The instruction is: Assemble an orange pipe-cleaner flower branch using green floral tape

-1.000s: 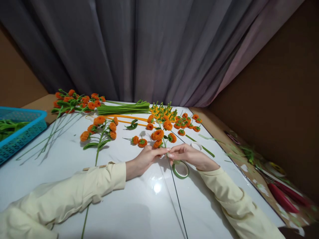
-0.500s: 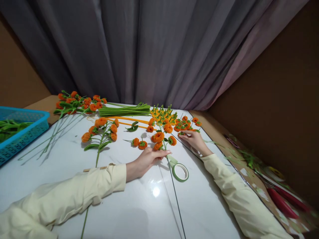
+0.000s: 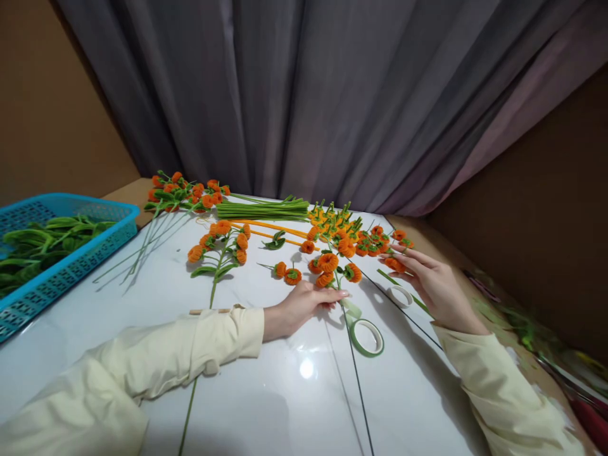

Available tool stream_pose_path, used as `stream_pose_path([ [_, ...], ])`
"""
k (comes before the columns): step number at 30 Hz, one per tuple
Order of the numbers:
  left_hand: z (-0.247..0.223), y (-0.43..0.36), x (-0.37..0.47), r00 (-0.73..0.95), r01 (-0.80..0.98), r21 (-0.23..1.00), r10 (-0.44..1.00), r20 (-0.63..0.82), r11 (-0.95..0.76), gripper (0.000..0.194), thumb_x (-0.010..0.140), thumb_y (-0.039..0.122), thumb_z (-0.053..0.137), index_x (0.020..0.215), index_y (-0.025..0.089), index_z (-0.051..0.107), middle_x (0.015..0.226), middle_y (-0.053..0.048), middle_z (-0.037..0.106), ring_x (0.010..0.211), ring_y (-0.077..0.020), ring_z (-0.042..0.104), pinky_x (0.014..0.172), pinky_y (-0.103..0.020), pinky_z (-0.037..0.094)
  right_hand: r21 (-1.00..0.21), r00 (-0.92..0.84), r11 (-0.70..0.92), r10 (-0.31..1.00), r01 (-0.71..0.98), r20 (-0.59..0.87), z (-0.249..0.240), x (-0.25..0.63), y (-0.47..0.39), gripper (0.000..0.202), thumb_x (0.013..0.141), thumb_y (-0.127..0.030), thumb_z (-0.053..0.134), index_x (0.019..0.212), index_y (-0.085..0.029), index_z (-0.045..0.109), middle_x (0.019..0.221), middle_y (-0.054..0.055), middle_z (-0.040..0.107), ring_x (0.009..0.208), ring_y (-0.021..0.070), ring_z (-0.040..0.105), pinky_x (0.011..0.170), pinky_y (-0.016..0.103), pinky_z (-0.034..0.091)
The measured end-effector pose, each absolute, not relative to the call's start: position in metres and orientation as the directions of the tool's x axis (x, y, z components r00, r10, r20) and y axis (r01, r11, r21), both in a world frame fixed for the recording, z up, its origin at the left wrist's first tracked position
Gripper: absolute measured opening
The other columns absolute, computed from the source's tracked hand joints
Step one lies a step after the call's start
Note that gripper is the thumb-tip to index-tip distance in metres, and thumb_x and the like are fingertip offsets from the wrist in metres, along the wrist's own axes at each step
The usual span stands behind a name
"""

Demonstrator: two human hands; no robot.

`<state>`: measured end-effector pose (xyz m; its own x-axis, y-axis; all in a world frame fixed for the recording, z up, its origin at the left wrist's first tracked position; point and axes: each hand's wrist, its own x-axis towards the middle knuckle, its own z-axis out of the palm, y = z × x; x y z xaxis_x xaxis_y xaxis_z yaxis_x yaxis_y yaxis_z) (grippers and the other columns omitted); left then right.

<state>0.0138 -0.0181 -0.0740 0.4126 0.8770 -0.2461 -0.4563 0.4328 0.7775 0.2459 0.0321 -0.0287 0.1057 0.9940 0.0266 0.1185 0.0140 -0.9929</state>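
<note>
My left hand [image 3: 301, 309] is closed round the thin stem [image 3: 355, 373] of a spray of orange fuzzy pipe-cleaner flowers [image 3: 327, 262]. A strip of pale green tape [image 3: 351, 309] reaches from that stem to a green tape roll [image 3: 367, 337] just to the right of the hand. Over on the right, my right hand [image 3: 439, 288] pinches a single orange flower [image 3: 395, 265] between thumb and fingers, in front of a cluster of loose orange flowers [image 3: 373, 242]. A white ring-shaped roll [image 3: 399, 296] lies below that hand, beside a green strip.
A leafy flower stem [image 3: 219, 263] lies left of centre. Behind are green pipe cleaners [image 3: 263, 209], yellow-and-green pieces [image 3: 332, 220] and more orange flowers [image 3: 190, 193]. A blue basket [image 3: 118, 223] of green leaves stands left; a red-handled tool [image 3: 591, 415] lies at far right.
My right hand has drawn an orange flower away from the loose cluster, to the right and nearer me. My left hand keeps its hold on the stem. The view has swung left, showing more basket.
</note>
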Motion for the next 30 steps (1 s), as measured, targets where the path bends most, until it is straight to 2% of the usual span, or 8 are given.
stream_pose_path([
  [2,-0.075,-0.018,0.014,0.416,-0.454,0.779,0.876,-0.244,0.432,0.025,0.056,0.028,0.086,0.065,0.010,0.071,0.066,-0.003,0.061,0.066,-0.0110,0.050,0.065,-0.026,0.038,-0.993,0.093,-0.003,0.996,0.115,0.008,-0.030,0.244,0.029,0.028,0.071,-0.036,0.072,0.094,-0.019,0.071,0.095,0.008,0.073,0.095,0.0234,0.067,0.063,0.024,0.057],
  [7,-0.078,-0.017,0.013,0.429,-0.442,0.787,0.872,-0.236,0.430,0.025,0.058,0.028,0.085,0.069,0.010,0.072,0.069,-0.004,0.062,0.067,-0.0115,0.051,0.066,-0.026,0.038,-0.970,0.002,-0.035,0.999,0.242,-0.036,-0.029,0.237,0.022,0.045,0.074,-0.045,0.070,0.108,-0.016,0.068,0.089,0.012,0.073,0.083,0.0250,0.068,0.058,0.029,0.056],
  [11,-0.078,-0.017,0.014,0.433,-0.442,0.794,0.875,-0.218,0.417,0.026,0.059,0.030,0.084,0.071,0.010,0.073,0.070,-0.004,0.063,0.068,-0.0121,0.051,0.067,-0.026,0.038,-0.888,-0.268,0.101,0.963,0.449,-0.026,-0.011,0.233,0.010,0.039,0.076,-0.052,0.066,0.085,-0.015,0.076,0.094,0.013,0.073,0.075,0.0240,0.066,0.062,0.033,0.055],
  [15,-0.076,-0.017,0.014,0.425,-0.435,0.804,0.880,-0.213,0.405,0.023,0.058,0.030,0.084,0.061,0.011,0.070,0.062,-0.002,0.059,0.063,-0.0112,0.048,0.063,-0.026,0.036,-0.812,-0.541,0.288,0.840,0.507,-0.040,-0.002,0.230,0.001,0.043,0.079,-0.054,0.060,0.098,-0.019,0.076,0.088,0.010,0.074,0.077,0.0247,0.066,0.071,0.036,0.054],
  [19,-0.074,-0.018,0.014,0.416,-0.423,0.814,0.883,-0.217,0.399,0.025,0.057,0.029,0.084,0.055,0.012,0.066,0.058,0.000,0.056,0.060,-0.0104,0.046,0.061,-0.026,0.035,-0.733,-0.699,0.461,0.714,0.500,-0.028,-0.007,0.228,0.001,0.036,0.089,-0.040,0.048,0.101,-0.021,0.075,0.087,0.009,0.073,0.072,0.0204,0.065,0.067,0.031,0.052],
  [23,-0.073,-0.019,0.013,0.412,-0.414,0.819,0.884,-0.219,0.397,0.027,0.059,0.030,0.083,0.052,0.012,0.064,0.057,0.000,0.055,0.061,-0.0106,0.047,0.063,-0.026,0.036,-0.585,-0.719,0.588,0.695,0.559,0.011,-0.013,0.229,0.003,0.034,0.089,-0.026,0.045,0.111,-0.020,0.071,0.087,0.009,0.072,0.070,0.0185,0.064,0.066,0.029,0.050],
  [28,-0.070,-0.019,0.013,0.415,-0.407,0.822,0.882,-0.222,0.399,0.023,0.061,0.027,0.081,0.053,0.013,0.065,0.057,0.001,0.053,0.060,-0.0100,0.045,0.065,-0.026,0.036,-0.438,-0.737,0.692,0.669,0.574,0.091,-0.020,0.230,-0.001,0.037,0.091,-0.018,0.041,0.119,-0.022,0.064,0.113,0.011,0.066,0.099,0.0225,0.063,0.082,0.033,0.050],
  [30,-0.070,-0.019,0.013,0.417,-0.402,0.824,0.881,-0.224,0.400,0.021,0.061,0.026,0.081,0.054,0.013,0.066,0.058,0.000,0.054,0.061,-0.0101,0.044,0.066,-0.026,0.036,-0.385,-0.728,0.708,0.675,0.592,0.120,-0.024,0.229,-0.002,0.037,0.091,-0.015,0.040,0.117,-0.022,0.064,0.115,0.012,0.064,0.099,0.0222,0.063,0.081,0.033,0.051],
])
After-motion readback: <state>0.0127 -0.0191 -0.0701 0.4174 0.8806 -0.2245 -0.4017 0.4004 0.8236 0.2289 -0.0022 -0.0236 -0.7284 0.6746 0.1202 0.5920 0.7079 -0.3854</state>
